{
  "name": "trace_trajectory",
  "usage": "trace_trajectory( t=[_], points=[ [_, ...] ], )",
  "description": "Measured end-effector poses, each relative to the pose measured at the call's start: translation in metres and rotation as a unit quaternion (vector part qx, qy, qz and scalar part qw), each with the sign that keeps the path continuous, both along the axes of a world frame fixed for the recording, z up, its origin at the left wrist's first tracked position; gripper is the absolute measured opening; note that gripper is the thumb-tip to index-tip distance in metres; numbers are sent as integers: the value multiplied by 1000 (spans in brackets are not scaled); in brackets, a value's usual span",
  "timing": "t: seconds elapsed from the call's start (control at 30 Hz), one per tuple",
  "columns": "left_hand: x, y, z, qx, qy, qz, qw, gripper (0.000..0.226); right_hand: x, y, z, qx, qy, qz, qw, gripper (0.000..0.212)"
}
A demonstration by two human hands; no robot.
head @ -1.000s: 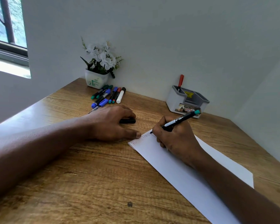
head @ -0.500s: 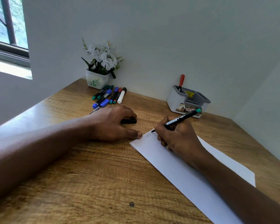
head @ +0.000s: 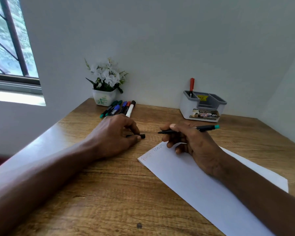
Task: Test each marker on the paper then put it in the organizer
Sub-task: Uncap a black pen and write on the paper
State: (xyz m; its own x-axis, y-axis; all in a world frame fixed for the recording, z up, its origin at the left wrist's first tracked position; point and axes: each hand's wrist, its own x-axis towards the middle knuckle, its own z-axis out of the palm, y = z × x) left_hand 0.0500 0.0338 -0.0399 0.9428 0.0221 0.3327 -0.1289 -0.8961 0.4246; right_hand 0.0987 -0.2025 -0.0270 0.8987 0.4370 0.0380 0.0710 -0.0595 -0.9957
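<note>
Right hand [head: 191,142] fingers pinch the marker [head: 187,129] above the paper [head: 203,181]; left hand [head: 116,135] fingers pinch its cap [head: 142,136].

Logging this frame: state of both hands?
Left hand: closed on black cap.
Right hand: holding uncapped marker, tip off the paper.

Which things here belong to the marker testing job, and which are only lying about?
Belong to the job:
marker in the right hand
black cap under the left hand
paper
organizer holding a red marker
loose markers

Just lying about:
flower pot
</note>
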Motion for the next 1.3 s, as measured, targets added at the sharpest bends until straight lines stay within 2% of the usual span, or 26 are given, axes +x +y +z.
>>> trace_trajectory(
  t=[0.1,0.3,0.7,0.8,0.93,1.17,1.3],
  points=[
    [-2,-1,2,-29,-22,-2,999,8,-2,-1,2,-8,-10,11,1000,16],
    [-7,-5,5,-124,-43,-55,990,9,-5,-5,5,14,-19,30,999,2],
    [-14,-12,8,-136,-31,-124,982,10,-9,-4,5,-26,-51,63,996,15],
    [-15,-15,8,-193,-36,-148,969,11,-9,-3,10,23,-12,79,997,22],
    [-17,-17,10,-264,-55,-167,948,16,-9,-5,17,86,-31,65,994,12],
    [-20,-22,8,-319,-30,-206,925,18,-14,0,9,56,-68,47,995,17],
    [-22,-24,12,-395,-49,-198,896,19,-18,3,11,107,-31,46,993,14]
  ],
)
